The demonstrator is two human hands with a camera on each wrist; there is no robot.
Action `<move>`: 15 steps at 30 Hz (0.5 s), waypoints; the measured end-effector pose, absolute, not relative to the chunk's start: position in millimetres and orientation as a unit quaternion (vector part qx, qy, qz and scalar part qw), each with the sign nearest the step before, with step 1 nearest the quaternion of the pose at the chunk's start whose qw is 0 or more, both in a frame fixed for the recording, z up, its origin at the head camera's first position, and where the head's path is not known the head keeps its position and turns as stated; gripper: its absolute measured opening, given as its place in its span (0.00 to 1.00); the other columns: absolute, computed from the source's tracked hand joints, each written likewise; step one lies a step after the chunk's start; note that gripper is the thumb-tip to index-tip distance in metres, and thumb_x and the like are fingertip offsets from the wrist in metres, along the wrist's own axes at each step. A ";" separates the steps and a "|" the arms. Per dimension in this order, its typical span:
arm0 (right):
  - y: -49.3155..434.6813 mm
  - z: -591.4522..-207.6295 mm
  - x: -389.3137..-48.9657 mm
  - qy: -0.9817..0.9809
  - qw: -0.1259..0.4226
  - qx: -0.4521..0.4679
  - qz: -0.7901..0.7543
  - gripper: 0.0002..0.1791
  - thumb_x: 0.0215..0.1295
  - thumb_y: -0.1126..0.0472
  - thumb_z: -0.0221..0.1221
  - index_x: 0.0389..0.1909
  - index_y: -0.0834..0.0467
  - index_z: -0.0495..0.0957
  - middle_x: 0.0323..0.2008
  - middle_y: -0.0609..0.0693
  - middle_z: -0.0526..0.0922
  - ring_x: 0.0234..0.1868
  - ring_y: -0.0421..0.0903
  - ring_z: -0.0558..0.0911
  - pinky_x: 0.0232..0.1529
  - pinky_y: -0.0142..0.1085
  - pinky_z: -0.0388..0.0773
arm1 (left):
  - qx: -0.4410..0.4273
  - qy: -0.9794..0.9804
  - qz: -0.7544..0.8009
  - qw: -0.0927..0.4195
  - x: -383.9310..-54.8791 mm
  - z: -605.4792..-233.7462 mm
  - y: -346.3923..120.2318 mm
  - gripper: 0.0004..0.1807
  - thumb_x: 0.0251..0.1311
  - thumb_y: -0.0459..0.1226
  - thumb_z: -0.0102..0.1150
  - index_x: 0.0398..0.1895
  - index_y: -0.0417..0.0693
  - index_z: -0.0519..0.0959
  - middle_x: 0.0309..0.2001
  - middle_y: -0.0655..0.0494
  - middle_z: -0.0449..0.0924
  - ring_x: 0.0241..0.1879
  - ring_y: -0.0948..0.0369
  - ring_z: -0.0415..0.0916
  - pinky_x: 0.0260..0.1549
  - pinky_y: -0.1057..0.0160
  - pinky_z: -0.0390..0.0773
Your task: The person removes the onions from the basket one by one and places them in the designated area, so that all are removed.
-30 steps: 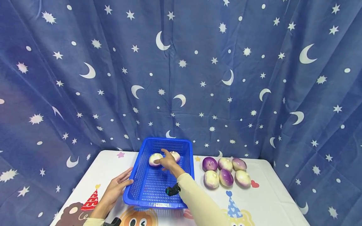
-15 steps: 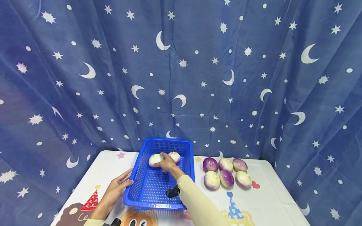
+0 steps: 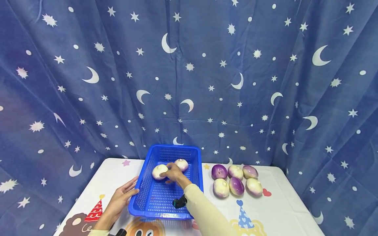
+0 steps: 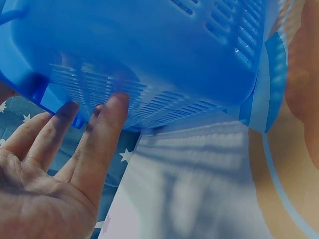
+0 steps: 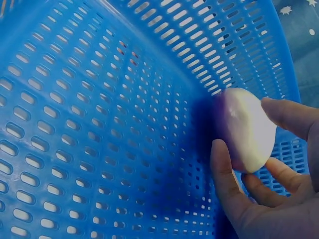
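Observation:
Inside the blue plastic basket (image 3: 137,211), my right hand (image 3: 176,173) grips a white and purple turnip (image 3: 158,171), thumb on one side and fingers on the other. The right wrist view shows this turnip (image 5: 249,132) by the perforated side wall. A second turnip (image 3: 181,164) sits just behind, toward the basket's far end. My left hand (image 3: 118,196) lies at the basket's left side with its thumb at the rim. In the left wrist view its fingers (image 4: 99,144) are fairly straight and touch the slotted outer wall.
Several more turnips (image 3: 236,186) stand in two rows on the table to the right of the basket. A patterned white cloth (image 3: 283,203) covers the table. A blue curtain (image 3: 189,82) with moons and stars hangs behind it.
My right hand has closed around the left turnip, which has shifted slightly toward me and to the left. The left hand and the basket stay about where they were.

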State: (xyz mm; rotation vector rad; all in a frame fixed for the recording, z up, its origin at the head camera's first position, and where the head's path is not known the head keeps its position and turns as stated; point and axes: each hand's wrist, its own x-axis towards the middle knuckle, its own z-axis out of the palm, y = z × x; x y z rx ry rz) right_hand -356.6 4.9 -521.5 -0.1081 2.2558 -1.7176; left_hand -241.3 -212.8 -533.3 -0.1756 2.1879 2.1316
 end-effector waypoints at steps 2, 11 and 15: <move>4.6 -521.5 -355.3 0.786 0.157 -0.034 -0.597 0.32 0.51 0.72 0.68 0.58 0.66 0.67 0.45 0.59 0.74 0.39 0.50 0.82 0.39 0.49 0.85 | -0.054 0.714 0.697 0.040 -241.4 -532.3 -212.9 0.36 0.63 0.38 0.60 0.75 0.52 0.61 0.73 0.39 0.61 0.65 0.46 0.72 0.48 0.53 0.82; 2.4 -523.7 -350.6 0.803 0.184 -0.071 -0.562 0.25 0.51 0.72 0.68 0.52 0.61 0.74 0.38 0.55 0.75 0.34 0.49 0.83 0.38 0.50 0.85 | -0.061 0.713 0.697 0.042 -241.6 -536.9 -212.5 0.36 0.62 0.39 0.60 0.75 0.53 0.61 0.73 0.40 0.62 0.63 0.52 0.74 0.50 0.54 0.81; 2.5 -523.5 -348.5 0.815 0.184 -0.095 -0.541 0.26 0.50 0.70 0.70 0.52 0.60 0.74 0.39 0.53 0.77 0.34 0.48 0.83 0.36 0.47 0.86 | -0.053 0.705 0.706 0.039 -240.0 -537.0 -214.0 0.35 0.63 0.38 0.59 0.74 0.53 0.62 0.73 0.40 0.61 0.64 0.49 0.73 0.48 0.55 0.82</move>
